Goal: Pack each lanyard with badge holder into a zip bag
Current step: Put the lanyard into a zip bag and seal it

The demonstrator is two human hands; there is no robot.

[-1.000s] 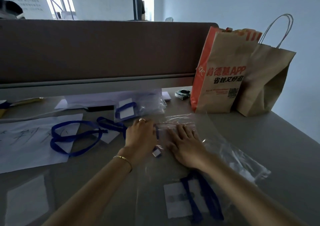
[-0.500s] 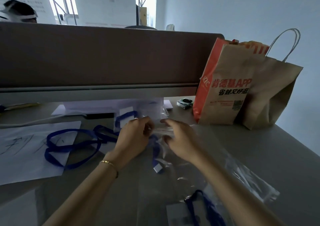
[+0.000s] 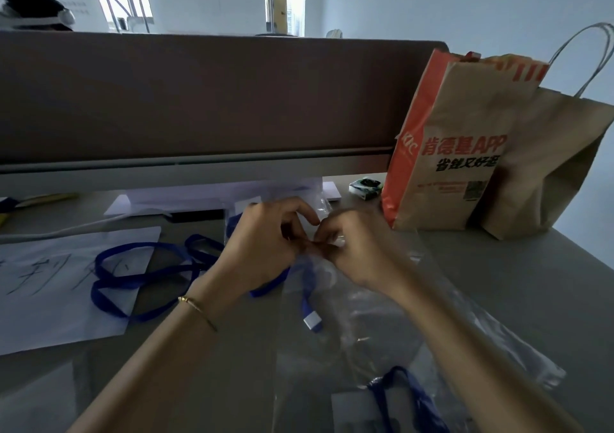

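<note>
In the head view, both hands meet at frame centre: the left hand (image 3: 265, 243) and right hand (image 3: 352, 250) have fingers curled, pinching the mouth of a clear zip bag (image 3: 332, 299), a blue lanyard (image 3: 310, 313) partly inside. At the bottom, a bagged lanyard (image 3: 405, 396) looks done; a loose lanyard (image 3: 139, 276) at left remains. The grey desk (image 3: 515, 283) carries paper sheets (image 3: 50, 286), and paper bags (image 3: 465, 153) stand upper right beside a brown partition (image 3: 199, 93).
</note>
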